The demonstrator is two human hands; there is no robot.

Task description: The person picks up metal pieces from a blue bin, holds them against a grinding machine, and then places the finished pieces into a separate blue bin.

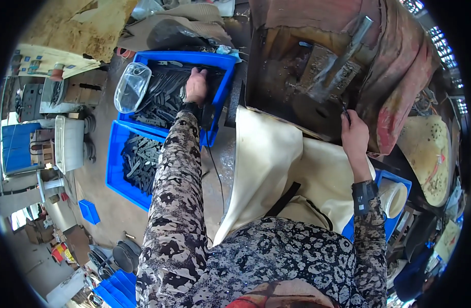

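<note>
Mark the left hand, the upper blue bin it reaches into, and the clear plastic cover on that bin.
left hand (197, 87), head view, back of the hand.
upper blue bin (226, 84), head view, its right wall.
clear plastic cover (132, 87), head view, middle of the dome.

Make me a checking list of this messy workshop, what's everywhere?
Surface: worn metal machine bed ahead; cream apron on the lap.
Job's things: upper blue bin full of dark flat metal pieces; a small dark piece at the machine.
Clutter: second blue bin of pieces, clear plastic cover.
Grips: left hand reaching into the upper bin; right hand pinching the small piece.
Cables: thin dark cord beside the left sleeve.
Surroundings: concrete floor, a small blue box, cardboard.
</note>
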